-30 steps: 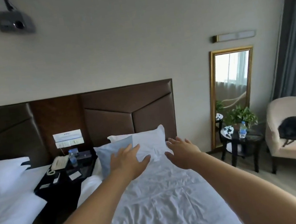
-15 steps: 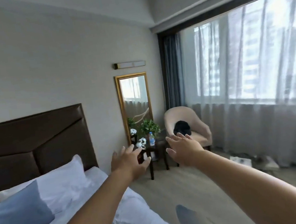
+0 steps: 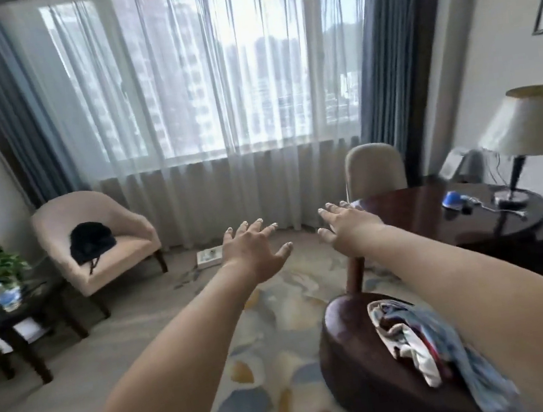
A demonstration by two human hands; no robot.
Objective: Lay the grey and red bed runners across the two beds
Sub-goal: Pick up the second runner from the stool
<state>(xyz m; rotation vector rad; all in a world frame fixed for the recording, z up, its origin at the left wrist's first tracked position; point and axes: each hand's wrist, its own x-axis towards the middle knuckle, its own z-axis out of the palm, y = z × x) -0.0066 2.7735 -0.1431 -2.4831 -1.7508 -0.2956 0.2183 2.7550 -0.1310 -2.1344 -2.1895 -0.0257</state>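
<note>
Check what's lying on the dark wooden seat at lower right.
A bunched pile of cloth, blue-grey, red and white, lies on the dark wooden seat. The right forearm covers the pile's right side, hiding its full extent.

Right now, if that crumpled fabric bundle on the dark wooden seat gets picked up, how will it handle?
The fabric bundle lies in loose folds, so it is probably floppy and will unfurl when lifted. One end seems to trail past the edge of the dark wooden seat, so it may slide off if nudged.
</note>
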